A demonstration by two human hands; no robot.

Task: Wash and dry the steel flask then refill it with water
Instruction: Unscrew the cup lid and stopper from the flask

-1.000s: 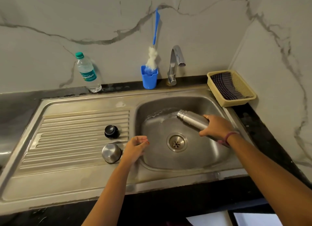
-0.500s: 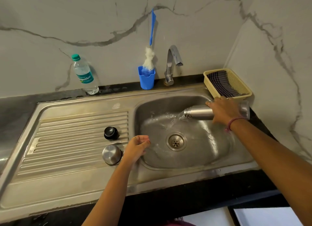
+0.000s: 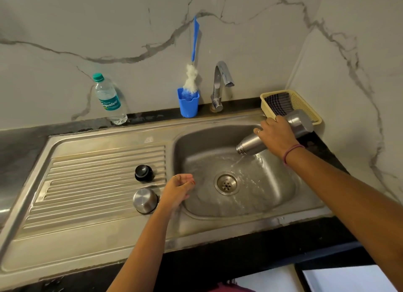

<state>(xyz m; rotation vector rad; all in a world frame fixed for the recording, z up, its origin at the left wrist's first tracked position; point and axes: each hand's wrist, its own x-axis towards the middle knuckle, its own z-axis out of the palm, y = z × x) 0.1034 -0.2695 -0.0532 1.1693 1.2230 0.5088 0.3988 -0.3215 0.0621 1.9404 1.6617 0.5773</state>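
A stainless steel sink unit (image 3: 98,243) fills the view, its ribbed draining board on the left and its basin on the right, set into a black counter against a marble wall. Over the basin's right edge, the right hand (image 3: 275,134) wraps its fingers around the middle of the cylindrical steel flask (image 3: 301,121). The flask has swung up and towards the back right corner over the last second: its base now sits higher, in front of the yellow plastic basket (image 3: 305,102) holding a dark checked cloth (image 3: 279,104), and its open neck tips down and left. A thin stream of water (image 3: 236,162) runs from the neck into the wet basin, near the round drain (image 3: 226,184). Judging by this, the flask is being emptied of rinse water; drying and refilling are not yet done.

The left hand (image 3: 177,190) has barely moved, hovering at the basin's left edge with fingers loosely curled, holding nothing. Just beside it on the draining board stand the steel flask cup (image 3: 145,200) and the black round stopper (image 3: 143,172). Along the back edge stand a clear plastic water bottle (image 3: 110,100), a blue cup holding a bottle brush (image 3: 188,103), and the chrome tap (image 3: 220,84), which is not running.
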